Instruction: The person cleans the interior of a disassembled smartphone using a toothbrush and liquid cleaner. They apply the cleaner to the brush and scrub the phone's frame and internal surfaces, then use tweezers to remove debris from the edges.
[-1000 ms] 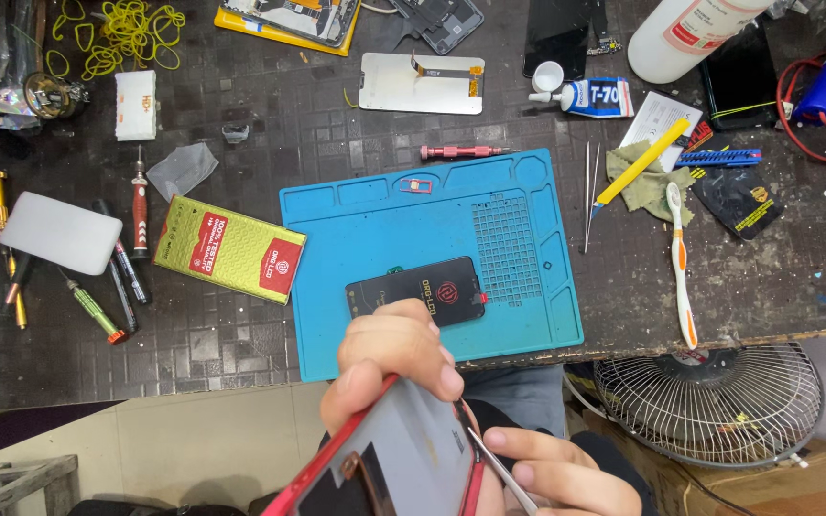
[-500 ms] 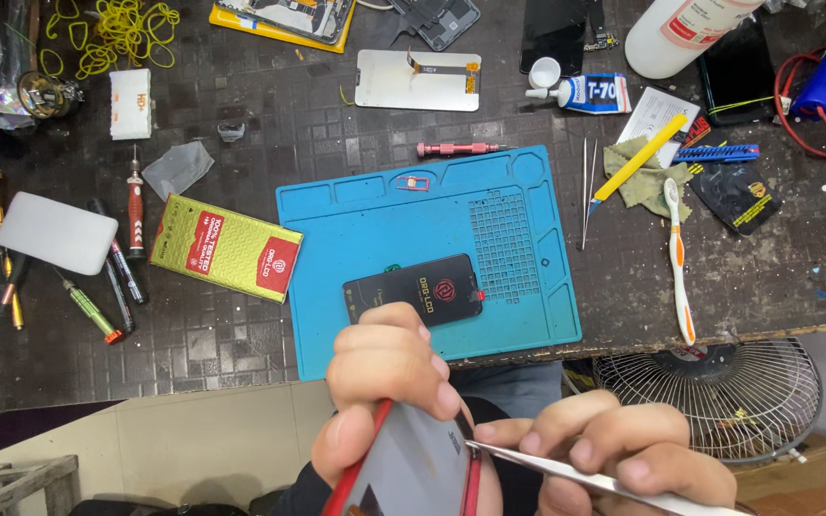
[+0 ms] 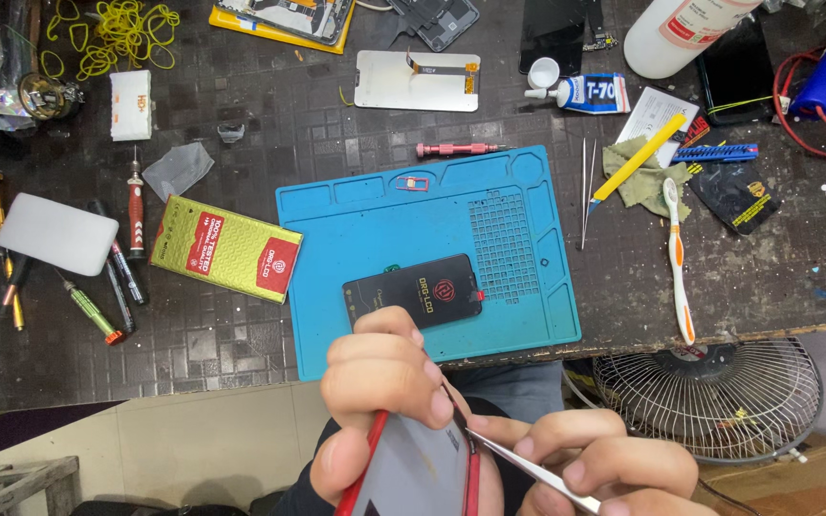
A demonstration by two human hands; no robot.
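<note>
The left hand (image 3: 380,397) grips a red-framed, grey-backed phone (image 3: 413,468), fingers curled over its top edge. The right hand (image 3: 595,463) pinches thin metal tweezers (image 3: 518,465), their tip touching the phone's right edge beside the left fingertips.

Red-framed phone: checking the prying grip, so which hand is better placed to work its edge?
Right hand: its tweezers tip touches the red-framed phone edge; the left hand just grips it.
</note>
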